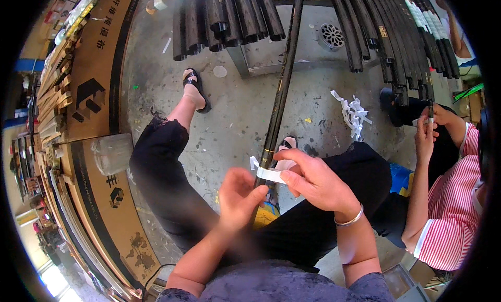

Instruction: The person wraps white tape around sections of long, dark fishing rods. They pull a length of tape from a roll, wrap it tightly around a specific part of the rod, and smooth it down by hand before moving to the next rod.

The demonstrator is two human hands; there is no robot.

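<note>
A long thin black pole (282, 88) with gold markings slants from the top of the view down between my knees. A strip of white tape (270, 175) crosses the pole, with a small loose end sticking up on its left side. My left hand (237, 200) is closed on the pole just below the tape, its thumb lying against the shaft. My right hand (321, 184) pinches the tape's right end between thumb and fingers, drawing it out sideways from the pole. The pole's lower end is hidden behind my left hand and my lap.
Black tubes (229, 20) lie in a bundle ahead, and more tubes (381, 30) at right, on a metal frame (276, 67). White tape scraps (354, 114) litter the floor. Cardboard boxes (99, 67) line the left. At right, a person in a striped shirt (449, 208) handles another tube.
</note>
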